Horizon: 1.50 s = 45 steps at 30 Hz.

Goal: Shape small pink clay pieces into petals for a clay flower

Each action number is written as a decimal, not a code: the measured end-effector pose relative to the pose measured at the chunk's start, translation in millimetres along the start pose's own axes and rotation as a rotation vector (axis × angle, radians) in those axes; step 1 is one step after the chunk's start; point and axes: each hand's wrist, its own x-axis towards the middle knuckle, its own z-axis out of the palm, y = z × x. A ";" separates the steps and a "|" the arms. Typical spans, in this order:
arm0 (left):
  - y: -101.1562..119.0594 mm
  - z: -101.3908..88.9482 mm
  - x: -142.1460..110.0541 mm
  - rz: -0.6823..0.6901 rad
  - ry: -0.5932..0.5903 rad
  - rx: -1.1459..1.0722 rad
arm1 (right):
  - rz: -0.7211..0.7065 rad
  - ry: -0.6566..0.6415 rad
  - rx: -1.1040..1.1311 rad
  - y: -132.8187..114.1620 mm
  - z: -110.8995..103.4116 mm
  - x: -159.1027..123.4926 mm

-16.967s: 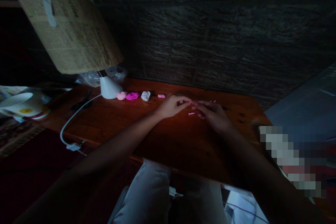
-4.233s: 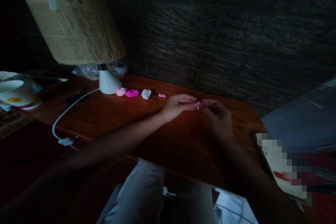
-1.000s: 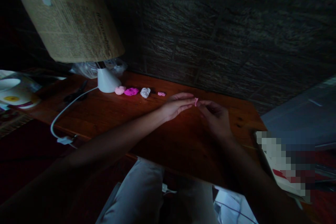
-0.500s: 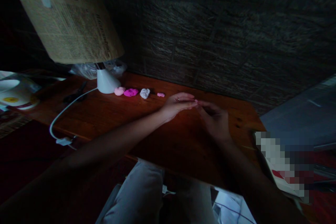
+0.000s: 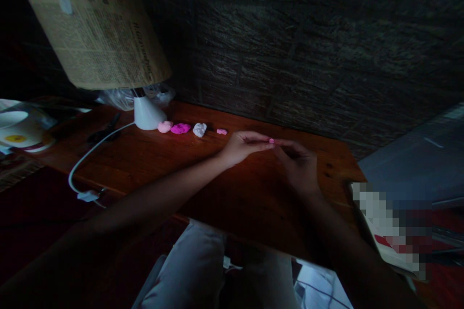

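Between the fingertips of both hands, above the wooden table (image 5: 246, 198), is a tiny pink piece of modelling clay (image 5: 271, 141). My left hand (image 5: 243, 147) pinches it from the left, thumb and fingers closed. From the right, my right hand (image 5: 297, 161) meets it with thumb and index fingertip, the other fingers curled. Beyond my left hand lies a small pink clay bit (image 5: 222, 132). Further left sit a white clay lump (image 5: 199, 129), a magenta clay lump (image 5: 180, 128) and a light pink clay lump (image 5: 165, 126) in a row.
A lamp with a white base (image 5: 147, 112) and a newsprint shade (image 5: 105, 29) stands at the back left, its white cord (image 5: 87, 147) running over the table edge. Scissors (image 5: 105, 130) and a white cup (image 5: 14, 128) are further left. A stone wall (image 5: 290, 48) rises behind.
The fingers of my left hand have drawn closer together around the pink clay, which shows more plainly now. My right hand has shifted only slightly. The lumps on the table stay put.
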 end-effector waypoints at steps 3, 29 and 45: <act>1.3 -0.4 -0.2 0.002 0.006 0.014 | -0.025 -0.008 -0.026 -0.3 -0.4 -0.2; 2.9 -1.7 0.1 0.043 0.029 0.075 | 0.078 -0.036 0.036 -5.6 3.6 -2.2; 0.3 -0.4 -0.6 -0.122 -0.043 0.008 | 0.306 -0.068 0.214 -4.6 0.6 6.0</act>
